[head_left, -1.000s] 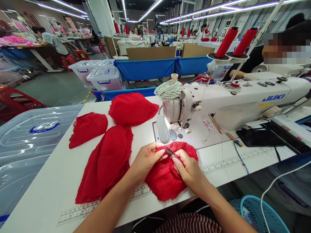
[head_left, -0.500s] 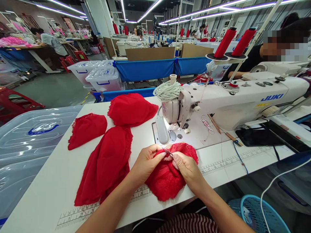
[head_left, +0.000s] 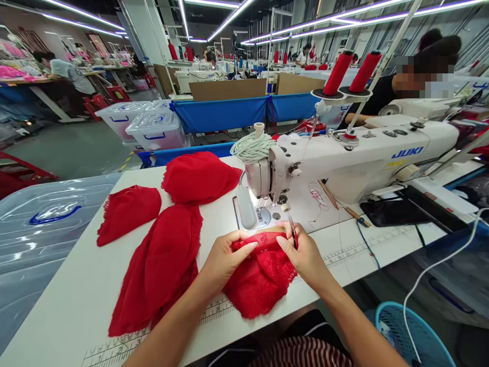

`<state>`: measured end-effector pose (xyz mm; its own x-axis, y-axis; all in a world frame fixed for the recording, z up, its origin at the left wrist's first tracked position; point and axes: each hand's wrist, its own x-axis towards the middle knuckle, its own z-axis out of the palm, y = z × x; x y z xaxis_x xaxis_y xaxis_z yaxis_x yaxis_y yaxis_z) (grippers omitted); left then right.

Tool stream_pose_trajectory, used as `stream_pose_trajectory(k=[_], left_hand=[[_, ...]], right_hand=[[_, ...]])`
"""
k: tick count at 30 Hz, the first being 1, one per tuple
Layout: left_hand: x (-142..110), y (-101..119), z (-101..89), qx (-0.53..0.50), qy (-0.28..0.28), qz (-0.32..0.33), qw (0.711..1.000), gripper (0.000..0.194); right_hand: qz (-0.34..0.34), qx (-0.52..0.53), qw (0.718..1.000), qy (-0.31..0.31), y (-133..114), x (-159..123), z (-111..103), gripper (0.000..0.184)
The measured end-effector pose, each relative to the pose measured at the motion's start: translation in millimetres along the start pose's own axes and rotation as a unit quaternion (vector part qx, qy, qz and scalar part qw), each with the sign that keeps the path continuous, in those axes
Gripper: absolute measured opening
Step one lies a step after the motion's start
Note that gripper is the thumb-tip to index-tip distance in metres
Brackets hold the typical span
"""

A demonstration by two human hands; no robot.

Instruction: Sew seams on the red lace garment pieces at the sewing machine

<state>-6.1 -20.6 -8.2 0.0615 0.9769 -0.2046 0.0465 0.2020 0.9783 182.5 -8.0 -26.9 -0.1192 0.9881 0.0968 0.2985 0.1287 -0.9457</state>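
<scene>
A red lace-trimmed cloth piece (head_left: 263,278) is held in front of the sewing machine (head_left: 324,163), its upper edge stretched between my hands. My left hand (head_left: 225,257) is closed on the cloth's left side, thumb on top. My right hand (head_left: 301,252) pinches the right side between thumb and fingers. The same hand also keeps a slim, pointed metal tool (head_left: 293,230), tip up, between its fingers; whether it is snips or tweezers I cannot tell. The lower part of the cloth hangs down onto the white table (head_left: 72,306).
Three more red pieces lie to the left, the largest (head_left: 160,265) nearest me. Beside the machine are a wooden-handled tool (head_left: 357,216) and a black phone-like slab (head_left: 393,211). Clear plastic boxes (head_left: 49,229) flank the table; a blue basket (head_left: 416,331) stands below right. A co-worker (head_left: 382,97) sits beyond.
The metal tool has swung from lying across the cloth's edge to pointing up in my right hand. My hands have moved apart, spreading the edge. The view has shifted slightly right.
</scene>
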Motion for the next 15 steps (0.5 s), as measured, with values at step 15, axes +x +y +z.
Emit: stream_pose_trajectory(k=[15], left_hand=[[-1,-4,2.1,-0.093,-0.052,-0.04,0.993,0.02]], right_hand=[[-0.116,-0.044,0.99,0.069,-11,-18,14,0.014]])
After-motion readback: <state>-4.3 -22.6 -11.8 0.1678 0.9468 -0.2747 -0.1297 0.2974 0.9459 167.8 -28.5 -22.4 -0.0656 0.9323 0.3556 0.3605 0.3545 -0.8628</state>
